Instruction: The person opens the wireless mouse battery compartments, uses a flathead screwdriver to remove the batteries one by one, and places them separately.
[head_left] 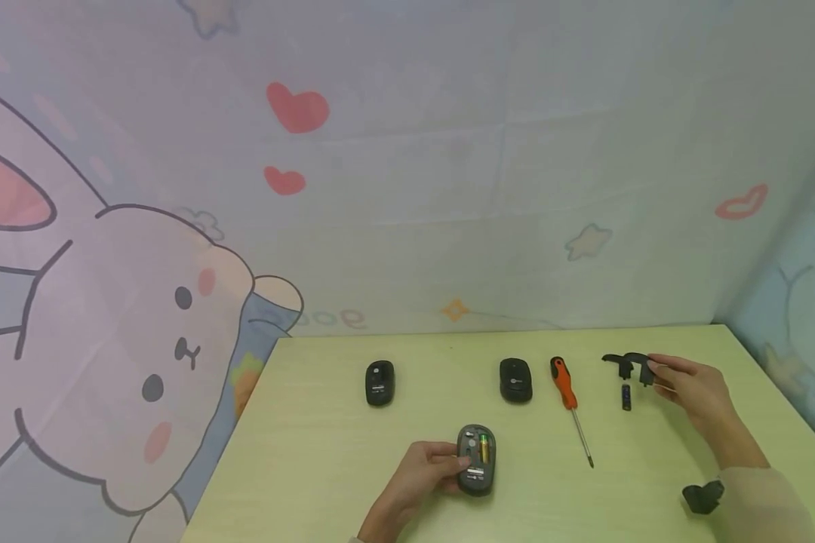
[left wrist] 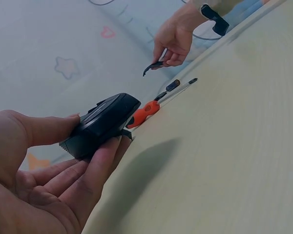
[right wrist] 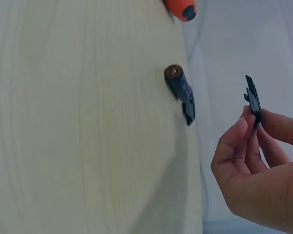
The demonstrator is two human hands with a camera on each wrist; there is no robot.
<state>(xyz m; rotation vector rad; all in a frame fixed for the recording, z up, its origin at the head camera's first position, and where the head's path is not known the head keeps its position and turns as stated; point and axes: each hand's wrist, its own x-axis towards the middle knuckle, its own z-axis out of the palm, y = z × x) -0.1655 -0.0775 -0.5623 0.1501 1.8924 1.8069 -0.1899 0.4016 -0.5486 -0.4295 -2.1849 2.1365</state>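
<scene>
My left hand (head_left: 424,475) grips a black computer mouse (head_left: 476,483) between thumb and fingers, raised over the table in the left wrist view. Its underside faces up in the head view, and a green and gold battery (head_left: 484,448) lies in its uncovered slot. My right hand (head_left: 696,388) pinches a thin, curved black cover (right wrist: 254,100) between thumb and fingertips, held above the far right of the table. Below that cover are a dark battery (head_left: 626,397) lying on the tabletop and another small black piece (right wrist: 188,112), close to the battery's end.
Two more black mice stand toward the back, a left one (head_left: 379,383) and a right one (head_left: 516,379). An orange-handled screwdriver (head_left: 564,383) lies between the right mouse and the battery. Behind the pale table (head_left: 299,483) hangs a printed cloth (head_left: 407,249). A black wrist camera (head_left: 702,498) sits at the right sleeve.
</scene>
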